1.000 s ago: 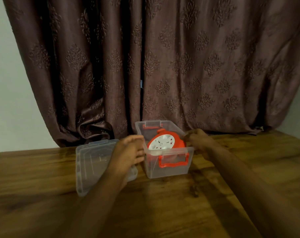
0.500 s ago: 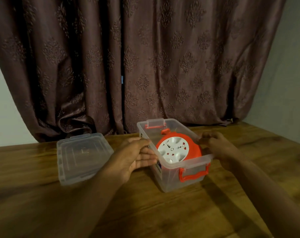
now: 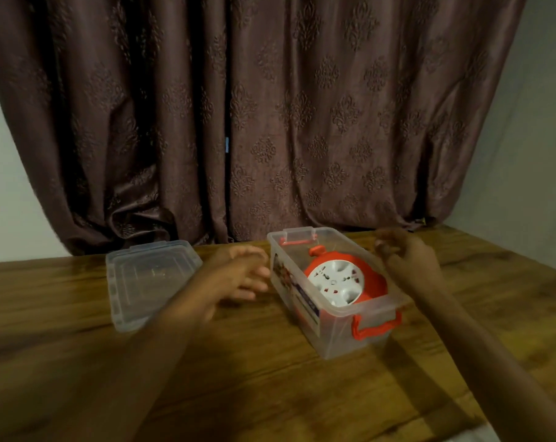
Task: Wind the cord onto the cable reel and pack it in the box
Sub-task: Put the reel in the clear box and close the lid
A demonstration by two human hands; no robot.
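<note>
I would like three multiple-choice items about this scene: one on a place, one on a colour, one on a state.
1. Where is the cable reel?
A. on the lid
B. inside the box
C. in the right hand

2. What colour are the box handles?
A. blue
B. black
C. red-orange

3. How is the box now?
A. uncovered
B. closed
C. upside down

Answers:
1 B: the reel lies tilted within the clear walls.
2 C: both handles match the reel's rim.
3 A: the lid lies on the table to the box's left, and the left hand and right hand hold nothing.
</note>
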